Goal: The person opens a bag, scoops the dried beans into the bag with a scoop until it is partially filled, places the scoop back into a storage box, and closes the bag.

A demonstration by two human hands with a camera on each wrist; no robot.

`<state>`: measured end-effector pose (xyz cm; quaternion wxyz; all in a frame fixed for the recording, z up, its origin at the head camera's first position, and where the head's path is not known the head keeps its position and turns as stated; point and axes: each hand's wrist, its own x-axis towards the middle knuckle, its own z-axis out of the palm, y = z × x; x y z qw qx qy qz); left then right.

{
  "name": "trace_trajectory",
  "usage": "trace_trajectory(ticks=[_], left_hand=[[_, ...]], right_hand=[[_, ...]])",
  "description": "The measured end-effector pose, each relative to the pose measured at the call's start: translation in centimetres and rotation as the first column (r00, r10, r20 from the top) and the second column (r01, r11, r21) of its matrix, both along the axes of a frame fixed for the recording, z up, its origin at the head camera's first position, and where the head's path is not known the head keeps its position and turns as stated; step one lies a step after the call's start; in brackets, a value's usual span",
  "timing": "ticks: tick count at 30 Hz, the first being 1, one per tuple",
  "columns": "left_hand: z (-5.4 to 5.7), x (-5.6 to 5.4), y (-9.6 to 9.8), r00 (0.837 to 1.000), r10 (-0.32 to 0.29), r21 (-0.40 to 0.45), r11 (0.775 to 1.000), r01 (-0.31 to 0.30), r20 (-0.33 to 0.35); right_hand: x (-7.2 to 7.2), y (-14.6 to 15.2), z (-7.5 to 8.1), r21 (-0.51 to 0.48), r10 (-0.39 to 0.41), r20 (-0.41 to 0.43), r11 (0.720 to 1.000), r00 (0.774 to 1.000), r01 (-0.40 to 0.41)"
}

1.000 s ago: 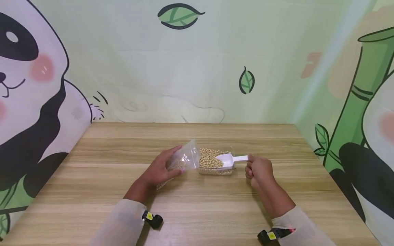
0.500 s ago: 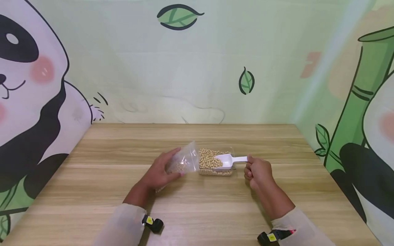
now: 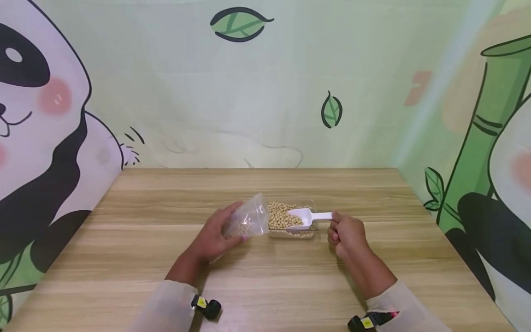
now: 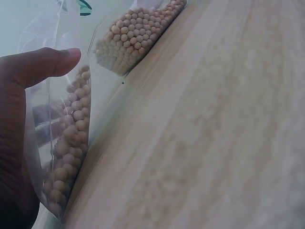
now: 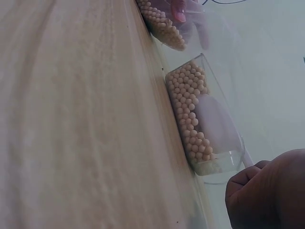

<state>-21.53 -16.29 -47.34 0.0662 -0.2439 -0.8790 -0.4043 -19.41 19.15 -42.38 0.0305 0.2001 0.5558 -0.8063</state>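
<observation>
A clear rectangular box (image 5: 221,155) of round beige beans (image 3: 279,216) stands mid-table. My right hand (image 3: 348,234) grips the handle of a white scoop (image 3: 306,217), whose bowl lies among the beans inside the box. To the left, my left hand (image 3: 213,235) holds a clear zip bag (image 3: 254,216) between thumb and fingers, its mouth toward the box's left end. In the left wrist view, beans (image 4: 71,138) fill the lower part of the bag and the thumb (image 4: 64,62) presses its near side. The right hand's fingertips are hidden in the right wrist view.
The wood-grain table (image 3: 269,286) runs back to a wall (image 3: 174,83) printed with pandas, leaves and bamboo. Both wrists wear straps with small black cameras, the left camera (image 3: 213,309) hanging toward the middle and the right camera (image 3: 356,323) near the front edge.
The scoop has shifted slightly left into the beans, with my right hand following. My left hand and the bag stay nearly in place while the whole view drifts slightly.
</observation>
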Motion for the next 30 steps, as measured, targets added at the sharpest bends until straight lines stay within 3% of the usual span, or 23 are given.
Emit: trace_trajectory(ticks=[9, 18, 22, 30], left_hand=[[-0.3, -0.1, 0.2, 1.000, -0.012, 0.054, 0.998, 0.012, -0.001], [0.0, -0.2, 0.5, 1.000, -0.006, 0.096, 0.995, 0.007, -0.011], [0.0, -0.3, 0.6, 1.000, 0.008, 0.101, 0.995, -0.007, -0.007], [-0.1, -0.4, 0.7, 1.000, -0.019, 0.115, 0.993, 0.021, -0.018]], right_hand=[[0.3, 0.0, -0.2, -0.014, 0.016, -0.012, 1.000, 1.000, -0.016], [0.0, 0.3, -0.2, -0.051, -0.002, -0.006, 0.999, 1.000, 0.001], [-0.2, 0.5, -0.1, -0.076, -0.009, -0.003, 0.997, 1.000, 0.009], [-0.1, 1.1, 0.2, -0.150, -0.043, -0.003, 0.988, 0.999, 0.042]])
